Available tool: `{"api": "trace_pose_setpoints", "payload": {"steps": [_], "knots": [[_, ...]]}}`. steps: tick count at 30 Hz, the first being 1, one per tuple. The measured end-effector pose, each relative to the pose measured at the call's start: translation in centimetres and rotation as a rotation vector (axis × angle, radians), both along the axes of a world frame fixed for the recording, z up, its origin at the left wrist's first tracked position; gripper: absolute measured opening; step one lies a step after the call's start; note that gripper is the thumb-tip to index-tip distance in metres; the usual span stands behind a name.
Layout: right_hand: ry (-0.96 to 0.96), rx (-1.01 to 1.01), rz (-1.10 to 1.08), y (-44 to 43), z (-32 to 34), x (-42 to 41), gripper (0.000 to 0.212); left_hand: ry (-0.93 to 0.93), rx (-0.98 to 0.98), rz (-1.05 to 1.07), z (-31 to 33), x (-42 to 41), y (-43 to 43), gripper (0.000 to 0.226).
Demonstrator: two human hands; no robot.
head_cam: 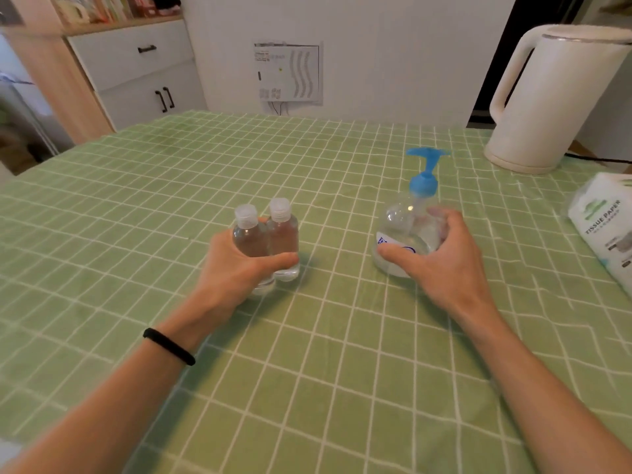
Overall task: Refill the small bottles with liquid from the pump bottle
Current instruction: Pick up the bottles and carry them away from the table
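Two small clear bottles stand upright side by side on the green checked tablecloth (307, 354), both capped. My left hand (232, 268) grips the left small bottle (247, 239) and the right small bottle (284, 234) together, thumb across their fronts. To the right stands a round clear pump bottle (405, 230) with a blue pump head and some clear liquid inside. My right hand (444, 258) holds its lower body, fingers curled round the far side and thumb on the front label.
A white electric kettle (554, 97) stands at the back right of the table, its cord trailing right. A pack of tissue paper (605, 230) lies at the right edge. A white cabinet and wall are beyond the table's far edge.
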State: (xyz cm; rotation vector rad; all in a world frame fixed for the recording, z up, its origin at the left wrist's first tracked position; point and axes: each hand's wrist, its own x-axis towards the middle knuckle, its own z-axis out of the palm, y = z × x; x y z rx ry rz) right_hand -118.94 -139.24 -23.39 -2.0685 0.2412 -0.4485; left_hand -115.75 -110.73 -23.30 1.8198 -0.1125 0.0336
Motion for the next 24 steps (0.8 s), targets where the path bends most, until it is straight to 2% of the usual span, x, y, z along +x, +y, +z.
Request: {"api": "trace_pose_setpoints", "payload": {"steps": [6,9,15,24], "knots": [[-0.007,0.181,0.231,2.3,1.4,-4.1,0.098,0.016,-0.041,0.072,0.8,-5.4,1.6,0.061],[-0.019,0.291,0.326,3.8,1.8,-5.7,0.088,0.022,-0.080,0.121,1.1,-8.8,3.2,0.066],[-0.017,0.324,0.512,6.1,1.5,-8.8,0.078,0.027,-0.173,0.206,1.2,-15.6,6.2,0.059],[0.114,0.459,0.835,10.5,-0.2,-14.1,0.095,0.012,-0.309,0.362,0.0,-26.5,11.3,0.057]]}}
